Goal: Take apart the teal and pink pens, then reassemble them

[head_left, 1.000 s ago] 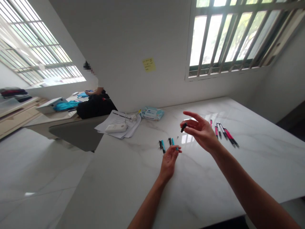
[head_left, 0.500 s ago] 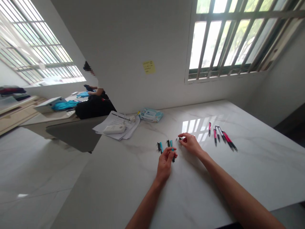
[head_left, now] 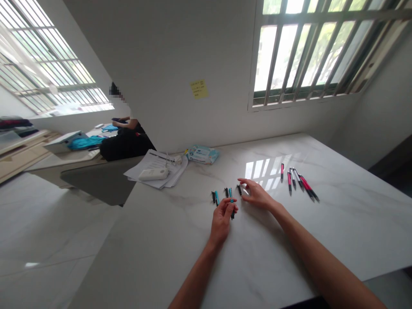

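My left hand [head_left: 222,216] rests on the white marble table [head_left: 180,240], its fingers closed round a blue and black pen part [head_left: 231,198]. My right hand [head_left: 255,194] lies low on the table just to the right, fingers spread, its fingertips beside a small black pen piece [head_left: 239,189] that lies on the surface. Two more blue and black pen parts [head_left: 215,197] lie just left of my left hand.
Several pink and black pens [head_left: 298,179] lie to the right. A wet-wipes pack [head_left: 203,154], papers [head_left: 157,167] and a white remote-like device [head_left: 153,174] sit near the wall. Another person in dark clothes [head_left: 127,141] works at a further table on the left.
My right hand came down from the air with the small black piece and set it on the table. My left hand lowered onto the table with the blue pen part.
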`<state>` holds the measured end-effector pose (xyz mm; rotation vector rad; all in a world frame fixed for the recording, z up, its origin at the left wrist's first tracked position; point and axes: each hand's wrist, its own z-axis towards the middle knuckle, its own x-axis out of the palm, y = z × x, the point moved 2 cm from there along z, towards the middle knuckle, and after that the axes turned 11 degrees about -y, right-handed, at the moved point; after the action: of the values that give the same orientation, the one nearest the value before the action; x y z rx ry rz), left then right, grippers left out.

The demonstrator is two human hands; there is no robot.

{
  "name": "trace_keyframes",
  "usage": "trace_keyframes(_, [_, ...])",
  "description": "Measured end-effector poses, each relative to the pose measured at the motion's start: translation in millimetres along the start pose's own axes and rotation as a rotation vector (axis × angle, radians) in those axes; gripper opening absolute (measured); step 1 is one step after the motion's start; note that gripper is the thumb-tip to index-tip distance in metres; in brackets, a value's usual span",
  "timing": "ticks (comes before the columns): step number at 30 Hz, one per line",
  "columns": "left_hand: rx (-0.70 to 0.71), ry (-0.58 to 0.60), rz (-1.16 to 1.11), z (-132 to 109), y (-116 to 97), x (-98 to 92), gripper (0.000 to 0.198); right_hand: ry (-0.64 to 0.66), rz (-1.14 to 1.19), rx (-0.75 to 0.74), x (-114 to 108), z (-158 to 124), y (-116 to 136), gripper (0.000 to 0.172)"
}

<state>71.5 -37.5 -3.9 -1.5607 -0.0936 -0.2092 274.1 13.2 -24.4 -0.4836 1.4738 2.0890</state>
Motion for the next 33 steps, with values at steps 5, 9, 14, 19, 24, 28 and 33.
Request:
trace_keyframes(5, [-0.002,-0.046,-0.017,1,0,-1.4,0.038,-0.032,0.068,-0.042,-9,-2,33,0.019])
trace_keyframes(9, [0.049,-0.086,0.006,1,-2,-2.3,0.038,0.044,0.277,-0.034,-10,-8,69,0.02])
trace_keyframes(14, [0.078,-0.072,0.091,-1,0,-0.6,0.036,0.033,0.503,0.067,-6,-12,81,0.027])
trace_keyframes(19, [0.095,-0.102,0.176,-3,0,-3.8,0.033,-0.146,0.81,0.279,-16,-5,68,0.034])
trace_keyframes(24, [0.078,-0.199,0.14,4,-7,-14.8,0.037,-0.06,0.621,0.269,-17,-6,65,0.035])
trace_keyframes(28, [0.07,-0.234,0.131,8,-10,-20.1,0.04,0.129,0.365,0.168,-3,-17,76,0.024])
trace_keyframes(33, [0.06,-0.203,0.175,10,-7,-20.7,0.035,0.224,0.322,0.099,3,-23,82,0.02])
